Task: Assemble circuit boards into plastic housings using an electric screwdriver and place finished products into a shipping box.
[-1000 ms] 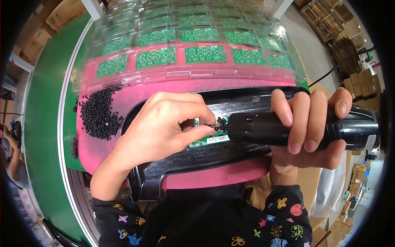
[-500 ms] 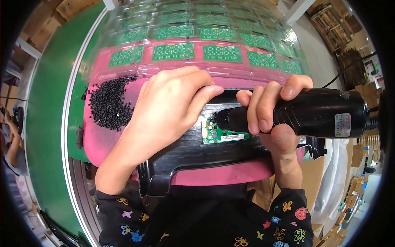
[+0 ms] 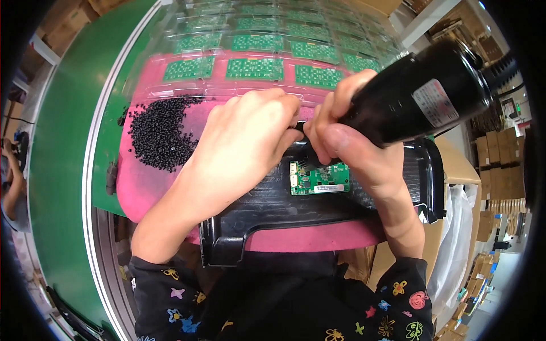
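My right hand (image 3: 361, 139) grips a black corded electric screwdriver (image 3: 398, 102), tilted with its back end raised at the upper right. Its tip is hidden behind my fingers. Close by, my left hand (image 3: 244, 136) is closed, thumb and fingers pinched at the far edge of a black plastic housing (image 3: 284, 213); whatever they hold is hidden. In the housing lies a green circuit board (image 3: 319, 178) with white connectors at its left end and a white label along its near edge. Part of its far side is covered by my right hand.
Small black screws (image 3: 159, 133) lie heaped on the pink mat (image 3: 318, 240), left of my left forearm. Clear plastic trays (image 3: 222, 90) with rows of green boards (image 3: 254, 69) stand behind. A green surface (image 3: 62, 170) runs along the left; a cardboard box (image 3: 463, 170) stands at the right.
The screwdriver has swung from nearly level to tilted, its back end rising. My right hand has moved left and up, closer to my left fingertips. More of the board's left end shows.
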A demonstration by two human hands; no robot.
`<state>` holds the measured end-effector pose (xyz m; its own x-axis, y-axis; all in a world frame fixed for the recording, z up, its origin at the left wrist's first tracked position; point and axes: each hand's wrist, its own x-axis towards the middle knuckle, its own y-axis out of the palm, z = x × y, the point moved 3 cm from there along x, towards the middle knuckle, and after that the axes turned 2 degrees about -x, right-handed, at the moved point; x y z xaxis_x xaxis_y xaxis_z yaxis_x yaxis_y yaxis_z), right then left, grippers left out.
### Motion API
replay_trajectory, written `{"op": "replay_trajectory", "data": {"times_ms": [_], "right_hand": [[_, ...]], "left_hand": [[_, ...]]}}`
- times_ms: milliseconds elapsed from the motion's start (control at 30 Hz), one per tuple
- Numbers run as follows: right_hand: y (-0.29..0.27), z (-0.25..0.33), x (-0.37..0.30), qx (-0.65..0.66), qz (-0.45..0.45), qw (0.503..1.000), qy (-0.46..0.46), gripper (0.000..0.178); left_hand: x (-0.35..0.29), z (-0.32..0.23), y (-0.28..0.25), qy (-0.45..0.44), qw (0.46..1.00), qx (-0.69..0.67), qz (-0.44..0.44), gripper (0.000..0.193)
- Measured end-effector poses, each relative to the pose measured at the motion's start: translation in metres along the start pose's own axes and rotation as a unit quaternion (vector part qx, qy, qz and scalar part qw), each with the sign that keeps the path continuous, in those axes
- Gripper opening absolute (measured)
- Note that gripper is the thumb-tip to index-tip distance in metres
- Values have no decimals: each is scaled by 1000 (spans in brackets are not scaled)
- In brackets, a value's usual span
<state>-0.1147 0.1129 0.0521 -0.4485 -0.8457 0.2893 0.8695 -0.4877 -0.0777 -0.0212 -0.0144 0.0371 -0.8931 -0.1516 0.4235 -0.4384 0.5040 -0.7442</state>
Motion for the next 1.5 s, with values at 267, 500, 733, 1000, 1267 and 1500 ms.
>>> {"op": "replay_trajectory", "data": {"times_ms": [267, 500, 733, 1000, 1267, 1500], "right_hand": [[-6, -2, -20, 85, -89, 990, -70, 26], [-24, 26, -32, 250, -93, 945, -192, 19], [-29, 30, -44, 268, -90, 937, -206, 23], [-8, 16, -42, 212, -48, 975, -34, 37], [8, 7, -44, 118, -25, 993, 14, 39], [19, 1, -25, 30, 85, 996, -21, 37]], "left_hand": [[-7, 3, 8, -16, 985, 5, 170, 12], [2, -5, 11, 109, 972, -149, 146, 16], [7, -7, 16, 85, 949, -228, 200, 19], [9, -2, 14, 76, 987, -69, 124, 14], [9, 3, 4, 41, 996, -40, 68, 13], [12, 10, 0, 36, 998, -48, 29, 14]]}}
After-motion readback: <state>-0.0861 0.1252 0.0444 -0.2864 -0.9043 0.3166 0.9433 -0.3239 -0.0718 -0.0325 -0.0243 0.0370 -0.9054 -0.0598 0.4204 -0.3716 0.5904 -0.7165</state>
